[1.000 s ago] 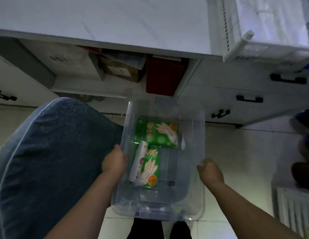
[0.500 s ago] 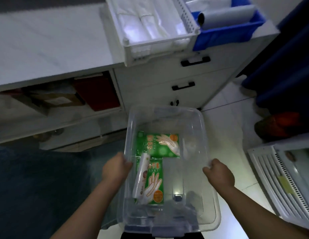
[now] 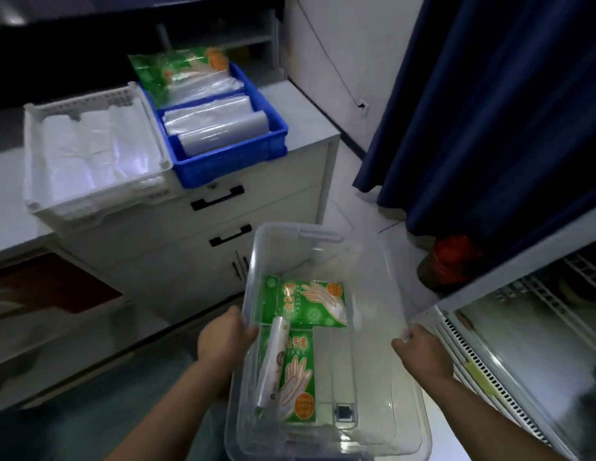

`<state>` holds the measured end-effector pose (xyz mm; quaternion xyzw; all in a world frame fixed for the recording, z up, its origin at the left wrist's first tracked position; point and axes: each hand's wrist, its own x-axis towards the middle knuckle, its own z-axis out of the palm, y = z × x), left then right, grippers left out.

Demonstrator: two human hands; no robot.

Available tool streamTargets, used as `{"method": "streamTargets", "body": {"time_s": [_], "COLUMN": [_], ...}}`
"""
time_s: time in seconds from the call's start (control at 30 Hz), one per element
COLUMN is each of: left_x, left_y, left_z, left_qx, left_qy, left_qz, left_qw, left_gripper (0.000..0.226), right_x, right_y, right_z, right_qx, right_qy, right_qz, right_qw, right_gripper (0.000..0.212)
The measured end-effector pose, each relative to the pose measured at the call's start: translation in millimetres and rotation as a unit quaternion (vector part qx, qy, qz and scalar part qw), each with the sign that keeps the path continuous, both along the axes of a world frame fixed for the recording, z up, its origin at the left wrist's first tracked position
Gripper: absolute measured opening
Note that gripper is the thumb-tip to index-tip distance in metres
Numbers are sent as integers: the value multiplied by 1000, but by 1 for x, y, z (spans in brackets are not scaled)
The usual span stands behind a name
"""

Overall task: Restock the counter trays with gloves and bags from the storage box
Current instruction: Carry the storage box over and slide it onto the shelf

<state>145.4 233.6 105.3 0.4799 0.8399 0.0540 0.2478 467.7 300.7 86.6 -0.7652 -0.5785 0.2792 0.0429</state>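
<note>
I hold a clear plastic storage box in front of me, off the floor. My left hand grips its left rim and my right hand grips its right rim. Inside lie two green glove packs, one across the far part and one lengthwise, with a white roll of bags leaning over the nearer pack. On the counter stand a white tray of white bags and a blue tray with clear bags, rolls and a green glove pack.
The white cabinet with black drawer handles stands under the trays. A dark blue curtain hangs at the right, with a red object at its foot. A glass-topped chest with white grilles lies at my right.
The view has swung up and to the right with the box still held in both hands; the trays on the counter now show in full, and the blue chair has left the view.
</note>
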Motion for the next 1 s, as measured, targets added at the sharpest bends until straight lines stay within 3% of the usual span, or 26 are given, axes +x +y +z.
{"method": "streamTargets", "body": {"time_s": [0.4, 0.7, 1.0], "left_x": [87, 85, 83], "left_y": [171, 349, 499], "left_z": [26, 23, 54], "left_qx": [55, 58, 125], "left_qy": [31, 30, 4], "left_qz": [-127, -239, -272], "left_qw": [990, 969, 954], "left_gripper": [34, 34, 30], "right_x": [94, 91, 78], "right_y": [100, 222, 339], "right_z": [27, 40, 67], "right_qx": [65, 98, 146], "right_qy": [44, 57, 61], "right_qz": [-134, -228, -290], "right_qw": [988, 967, 944], "right_gripper": [19, 29, 28]}}
